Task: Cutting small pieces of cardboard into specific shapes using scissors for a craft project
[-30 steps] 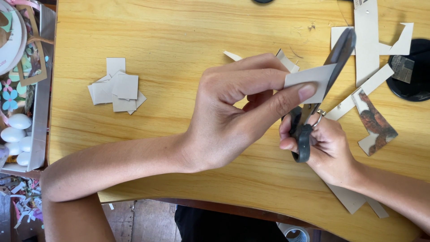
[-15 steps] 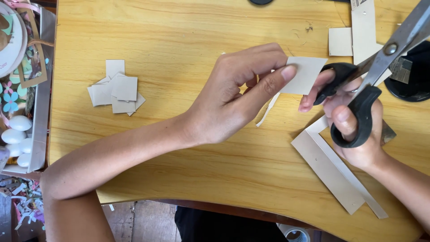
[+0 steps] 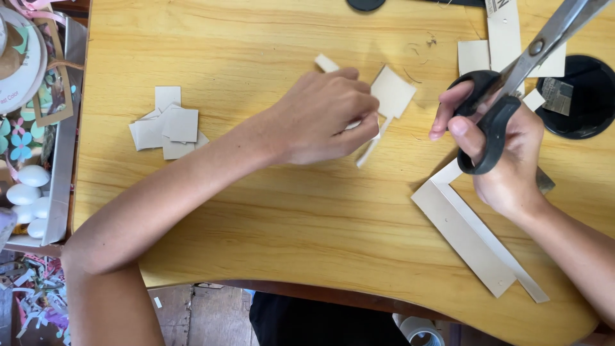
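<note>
My right hand (image 3: pixel 506 150) grips black-handled scissors (image 3: pixel 512 83), their metal blades pointing up to the right corner. My left hand (image 3: pixel 323 118) rests low on the wooden table (image 3: pixel 256 211), fingers curled on a small beige cardboard square (image 3: pixel 392 91) and thin offcut strips (image 3: pixel 371 144) beside it. A pile of cut cardboard squares (image 3: pixel 168 123) lies to the left of my forearm. Long cardboard strips (image 3: pixel 477 240) lie under my right wrist.
More cardboard pieces (image 3: pixel 503 38) and a black round dish (image 3: pixel 580 96) sit at the top right. A tray (image 3: pixel 61 128) at the left edge holds white egg shapes (image 3: pixel 29 192), paper flowers and ribbon rolls. Paper scraps litter the floor at the lower left.
My left hand dropped from mid-air to the table with the cut square. My right hand drew the scissors away to the right and raised the blades.
</note>
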